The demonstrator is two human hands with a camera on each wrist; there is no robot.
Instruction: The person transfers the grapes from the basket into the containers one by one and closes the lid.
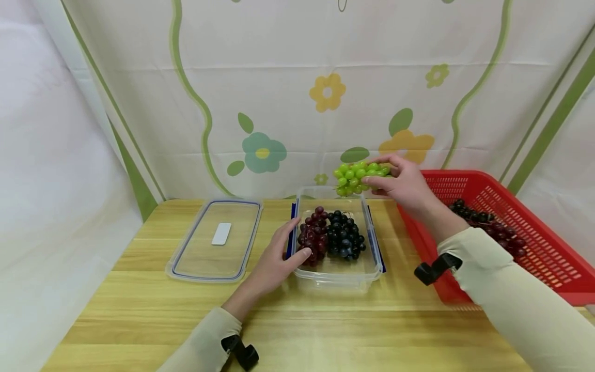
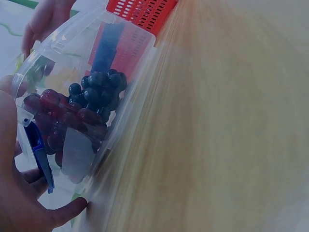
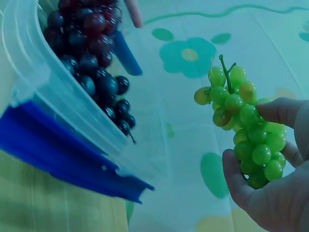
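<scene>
In the head view a bunch of green grapes [image 1: 354, 178] hangs above the back of a clear plastic container [image 1: 338, 275]. My right hand [image 1: 403, 185] holds it between thumb and fingers; in the right wrist view the bunch's stem points up, away from the palm. Inside the container lie a bunch of red grapes [image 1: 314, 235] on the left and a bunch of black grapes [image 1: 345, 237] beside it. My left hand [image 1: 274, 258] rests at the container's left side, fingers extended by the rim and blue latch [image 2: 39, 154], thumb toward the red grapes.
A clear lid [image 1: 195, 258] with a blue seal and a white label lies left of the container. On the right stands a red plastic basket [image 1: 553, 258] with dark grapes [image 1: 471, 213] and red grapes [image 1: 506, 237] in it. A patterned curtain hangs behind the wooden table [image 1: 139, 310].
</scene>
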